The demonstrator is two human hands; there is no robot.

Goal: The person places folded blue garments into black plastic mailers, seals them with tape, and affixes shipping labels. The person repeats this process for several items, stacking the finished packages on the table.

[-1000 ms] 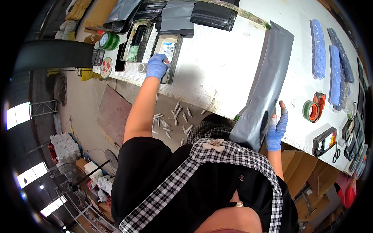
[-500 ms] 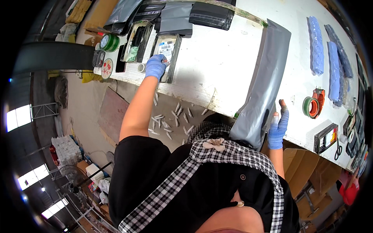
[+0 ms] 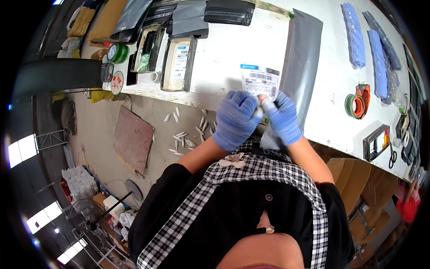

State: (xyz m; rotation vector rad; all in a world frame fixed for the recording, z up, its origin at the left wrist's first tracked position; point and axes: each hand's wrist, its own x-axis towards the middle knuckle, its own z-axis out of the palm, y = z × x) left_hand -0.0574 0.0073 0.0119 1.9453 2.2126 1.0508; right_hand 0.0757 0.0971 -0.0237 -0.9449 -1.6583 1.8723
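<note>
A white printed shipping label [image 3: 260, 82] with a blue strip stands up between my hands, above the table's front edge. My left hand [image 3: 236, 120], in a blue glove, pinches its lower edge. Close beside it, my right hand [image 3: 283, 117], also gloved in blue, grips the label's lower right part with fingers closed. Behind and to the right of the label lies a long grey plastic mailing bag [image 3: 305, 54], its near end hanging over the edge toward my lap. More labels lie in an open shallow box [image 3: 167, 71] at the left.
Left on the white table [image 3: 219, 54] are green tape rolls [image 3: 118, 53], another open box [image 3: 147, 49] and stacked mailing bags [image 3: 190, 18]. To the right lie blue bubble-wrap rolls [image 3: 354, 36], an orange tape dispenser [image 3: 363, 101] and scissors [image 3: 393, 158]. White paper scraps [image 3: 181, 136] litter the floor.
My left hand has left the label box and come right with a label. My right hand has moved from beside the grey bag to meet it, and both now hold the label.
</note>
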